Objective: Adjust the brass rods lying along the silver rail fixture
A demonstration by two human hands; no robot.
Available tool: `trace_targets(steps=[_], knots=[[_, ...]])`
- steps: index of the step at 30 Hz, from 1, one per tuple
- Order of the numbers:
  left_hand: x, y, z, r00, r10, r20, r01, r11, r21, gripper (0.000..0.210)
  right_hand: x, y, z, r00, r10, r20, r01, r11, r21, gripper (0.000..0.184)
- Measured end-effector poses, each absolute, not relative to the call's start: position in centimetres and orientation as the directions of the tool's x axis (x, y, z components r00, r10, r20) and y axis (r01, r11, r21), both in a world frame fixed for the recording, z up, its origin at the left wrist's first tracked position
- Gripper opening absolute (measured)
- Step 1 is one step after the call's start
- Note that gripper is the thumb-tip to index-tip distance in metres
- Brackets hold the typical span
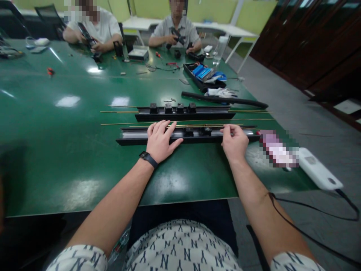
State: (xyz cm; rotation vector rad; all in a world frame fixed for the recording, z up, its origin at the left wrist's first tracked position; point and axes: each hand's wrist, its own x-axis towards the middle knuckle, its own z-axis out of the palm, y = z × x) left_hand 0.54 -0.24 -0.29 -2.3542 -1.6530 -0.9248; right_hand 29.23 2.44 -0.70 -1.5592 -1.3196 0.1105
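A long black metal channel [132,141] lies crosswise on the green table in front of me, with small black blocks [207,131] seated in it. My left hand [162,139] rests over its left part, fingers spread and laid across it. Towards the channel's right end, my right hand [234,140] is closed in a pinch beside a thin brass rod [194,126]; whether the rod is between the fingertips I cannot make out. Behind lies a second black channel [183,116] with several black blocks [168,108] and thin rods [118,111] sticking out at both ends.
To the right are a phone [275,148] and a white device [320,169] with a black cable [310,209]. Farther back are a black tube [225,99], a glove [221,92] and a black tray [194,77] of blue packets. Two people [176,34] sit across the table, handling black parts.
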Motion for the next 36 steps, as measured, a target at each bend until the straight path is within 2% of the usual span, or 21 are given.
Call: trace_targets(steps=[8, 36], knots=[[0.53, -0.28, -0.29, 0.219, 0.823, 0.524, 0.893, -0.385, 0.231, 0.061, 29.24, 2.39, -0.91, 0.402, 0.783, 0.474, 0.627, 0.142, -0.766, 0.036], [0.62, -0.44, 0.10, 0.215, 0.848, 0.485, 0.901, -0.364, 0.237, 0.065, 29.16, 2.09, -0.77, 0.423, 0.795, 0.436, 0.609, 0.107, -0.786, 0.038]])
